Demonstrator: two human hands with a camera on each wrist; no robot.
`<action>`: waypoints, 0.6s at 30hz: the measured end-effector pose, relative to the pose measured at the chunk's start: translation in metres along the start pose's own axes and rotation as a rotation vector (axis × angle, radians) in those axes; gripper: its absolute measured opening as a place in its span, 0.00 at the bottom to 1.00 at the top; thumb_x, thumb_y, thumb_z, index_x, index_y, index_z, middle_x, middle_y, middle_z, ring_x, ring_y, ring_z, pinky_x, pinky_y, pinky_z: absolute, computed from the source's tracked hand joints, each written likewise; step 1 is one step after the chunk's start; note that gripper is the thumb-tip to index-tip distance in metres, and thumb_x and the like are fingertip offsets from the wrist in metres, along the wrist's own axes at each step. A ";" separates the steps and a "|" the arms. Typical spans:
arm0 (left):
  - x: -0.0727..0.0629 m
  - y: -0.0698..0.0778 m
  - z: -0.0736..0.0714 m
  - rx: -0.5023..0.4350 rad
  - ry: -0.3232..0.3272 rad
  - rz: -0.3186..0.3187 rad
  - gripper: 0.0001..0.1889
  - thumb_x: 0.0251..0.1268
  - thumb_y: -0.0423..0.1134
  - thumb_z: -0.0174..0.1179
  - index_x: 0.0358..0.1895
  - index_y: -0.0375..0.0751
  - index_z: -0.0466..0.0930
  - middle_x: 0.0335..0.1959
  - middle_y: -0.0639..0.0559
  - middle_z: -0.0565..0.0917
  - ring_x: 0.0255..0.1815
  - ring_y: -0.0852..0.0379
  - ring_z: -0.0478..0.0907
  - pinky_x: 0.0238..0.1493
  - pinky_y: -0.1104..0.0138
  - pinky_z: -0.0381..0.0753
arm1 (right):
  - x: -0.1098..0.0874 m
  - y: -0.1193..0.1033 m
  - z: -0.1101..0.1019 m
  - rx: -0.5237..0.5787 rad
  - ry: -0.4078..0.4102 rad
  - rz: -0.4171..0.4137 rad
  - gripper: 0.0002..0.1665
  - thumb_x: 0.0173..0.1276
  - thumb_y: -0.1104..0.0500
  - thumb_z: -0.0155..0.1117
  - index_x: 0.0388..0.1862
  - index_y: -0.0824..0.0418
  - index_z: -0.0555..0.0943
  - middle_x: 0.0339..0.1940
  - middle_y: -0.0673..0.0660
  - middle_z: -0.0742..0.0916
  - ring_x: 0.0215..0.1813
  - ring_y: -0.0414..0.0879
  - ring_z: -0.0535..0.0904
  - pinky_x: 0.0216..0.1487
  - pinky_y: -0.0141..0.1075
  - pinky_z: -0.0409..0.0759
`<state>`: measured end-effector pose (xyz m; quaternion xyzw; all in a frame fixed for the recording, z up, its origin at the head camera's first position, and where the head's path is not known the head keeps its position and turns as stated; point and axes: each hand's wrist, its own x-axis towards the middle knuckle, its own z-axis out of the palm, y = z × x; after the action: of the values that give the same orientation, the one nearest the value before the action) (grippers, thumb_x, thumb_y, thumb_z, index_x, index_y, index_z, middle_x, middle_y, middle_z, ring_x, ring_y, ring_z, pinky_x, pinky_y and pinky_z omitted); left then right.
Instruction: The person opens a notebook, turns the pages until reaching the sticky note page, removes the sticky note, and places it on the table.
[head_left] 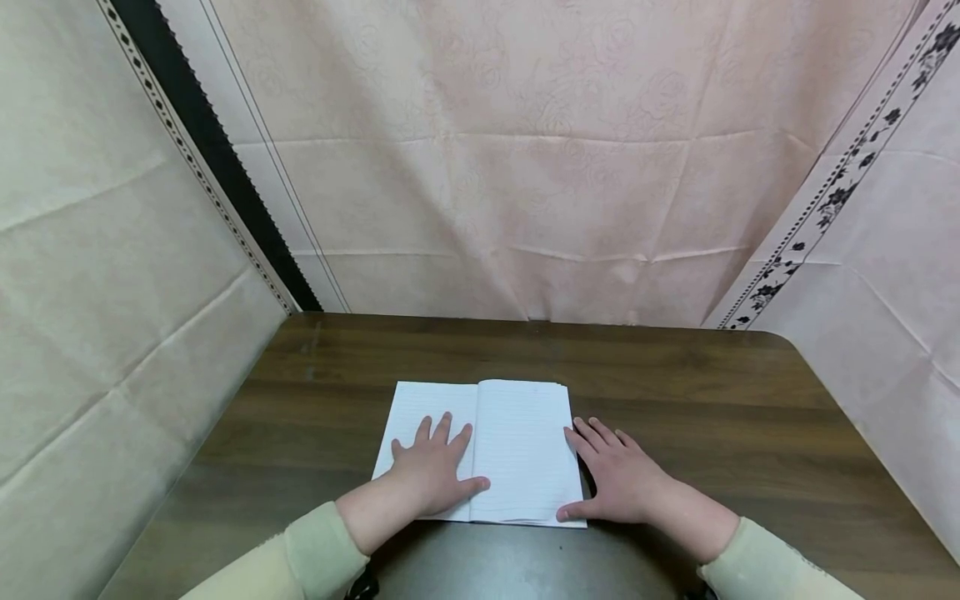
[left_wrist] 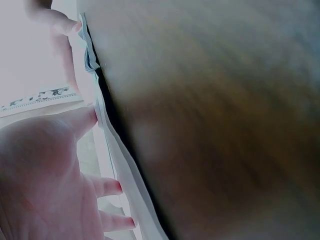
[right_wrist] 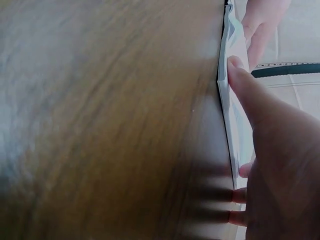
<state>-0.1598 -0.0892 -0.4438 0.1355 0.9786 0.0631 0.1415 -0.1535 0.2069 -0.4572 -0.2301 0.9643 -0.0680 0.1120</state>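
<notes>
An open notebook (head_left: pixel 523 442) with blank ruled pages lies flat on the wooden table, its spine running away from me. My left hand (head_left: pixel 429 468) rests on the left page with fingers spread, the thumb reaching across the fold onto the right page. In the left wrist view, the fingertips of the left hand (left_wrist: pixel 45 165) press down on the paper. At the right page's outer edge is my right hand (head_left: pixel 621 482), its thumb on the lower corner and its straight fingers along the side. The right wrist view shows the thumb of the right hand (right_wrist: pixel 280 130) on top of the pages.
The brown wooden table (head_left: pixel 300 433) extends around the notebook on all sides. A pale patterned cloth (head_left: pixel 525 167) hangs behind its far edge, with more cloth at the left (head_left: pixel 112 292) and right (head_left: pixel 885 275).
</notes>
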 end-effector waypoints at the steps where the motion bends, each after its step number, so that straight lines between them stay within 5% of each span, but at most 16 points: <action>1: 0.000 0.000 0.000 -0.002 -0.001 -0.001 0.46 0.59 0.74 0.55 0.76 0.51 0.63 0.78 0.39 0.57 0.76 0.33 0.51 0.58 0.25 0.57 | 0.000 0.000 0.000 -0.001 0.000 0.000 0.74 0.45 0.11 0.51 0.80 0.57 0.56 0.80 0.60 0.60 0.79 0.59 0.52 0.71 0.62 0.56; 18: -0.002 -0.001 0.001 -0.012 0.021 0.012 0.45 0.59 0.73 0.56 0.75 0.49 0.65 0.76 0.39 0.60 0.75 0.32 0.55 0.58 0.25 0.58 | 0.001 -0.002 0.003 -0.057 -0.005 0.000 0.72 0.46 0.10 0.47 0.79 0.55 0.59 0.80 0.60 0.59 0.79 0.59 0.51 0.71 0.62 0.57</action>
<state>-0.1579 -0.0904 -0.4441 0.1398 0.9788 0.0713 0.1316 -0.1527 0.2047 -0.4599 -0.2336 0.9655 -0.0398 0.1076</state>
